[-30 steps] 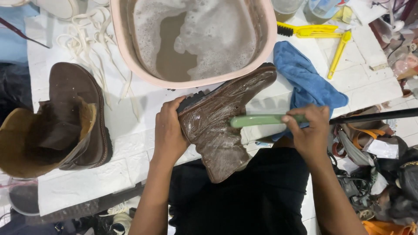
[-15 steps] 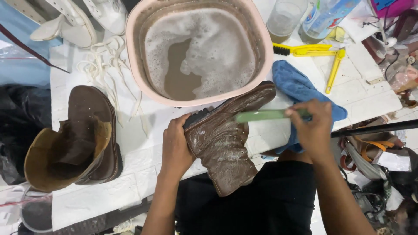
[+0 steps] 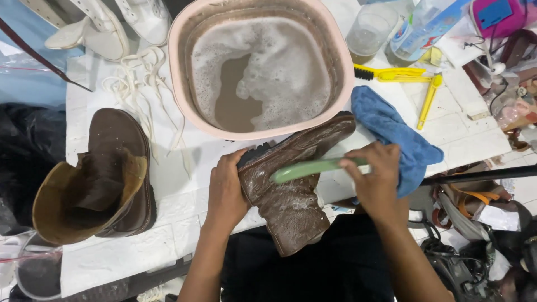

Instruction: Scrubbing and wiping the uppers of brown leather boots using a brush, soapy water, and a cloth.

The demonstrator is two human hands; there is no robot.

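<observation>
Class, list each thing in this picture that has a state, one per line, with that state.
Brown boot: wet, soapy, held.
Left hand: gripping the boot.
Right hand: gripping green brush.
Pink basin: holds foamy, murky water.
Second boot: on the table, shaft open.
White laces: loose.

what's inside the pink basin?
The pink basin holds murky brown water with white foam over most of its surface. Nothing floats on top; the foam and cloudy water hide whatever may lie below.
</observation>
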